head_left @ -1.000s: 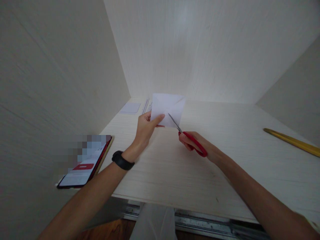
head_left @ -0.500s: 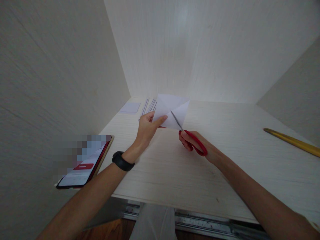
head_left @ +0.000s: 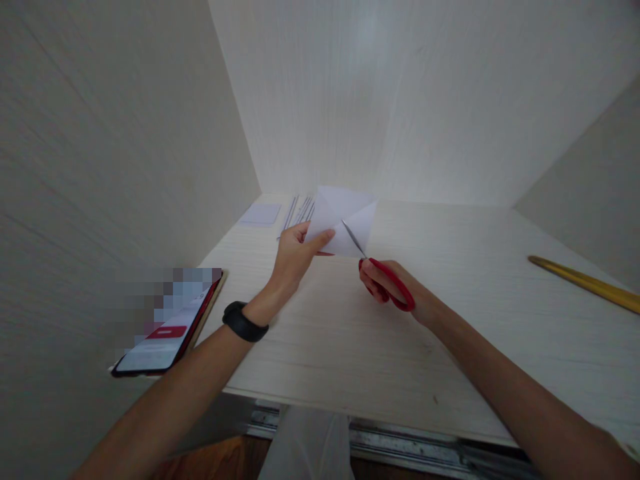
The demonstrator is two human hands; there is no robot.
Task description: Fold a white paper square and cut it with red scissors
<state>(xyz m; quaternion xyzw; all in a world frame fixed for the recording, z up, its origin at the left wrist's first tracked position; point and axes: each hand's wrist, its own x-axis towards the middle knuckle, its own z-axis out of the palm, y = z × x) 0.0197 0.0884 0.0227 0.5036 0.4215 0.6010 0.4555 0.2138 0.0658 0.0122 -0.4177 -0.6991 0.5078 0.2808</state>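
While both hands work above the table (head_left: 350, 347):
- ruler (head_left: 585, 283) lies at 3 o'clock
- phone (head_left: 167, 330) at 8 o'clock
- left hand (head_left: 293, 257) pinches the paper (head_left: 345, 220), centre
- right hand (head_left: 395, 287) clasps scissors (head_left: 383, 273), blades in the paper

The left hand (head_left: 295, 257) pinches the lower left edge of a creased white sheet of paper (head_left: 345, 223), holding it up off the counter (head_left: 350, 333). Just right of it, the right hand (head_left: 393, 283) grips red-handled scissors (head_left: 383, 277), whose blades lie against the paper. Beyond the left hand lie paper strips (head_left: 299, 212) and a small white sheet (head_left: 261, 215). A phone (head_left: 167, 330) rests beside the left forearm; a yellow ruler (head_left: 585, 285) lies well right of the right hand.
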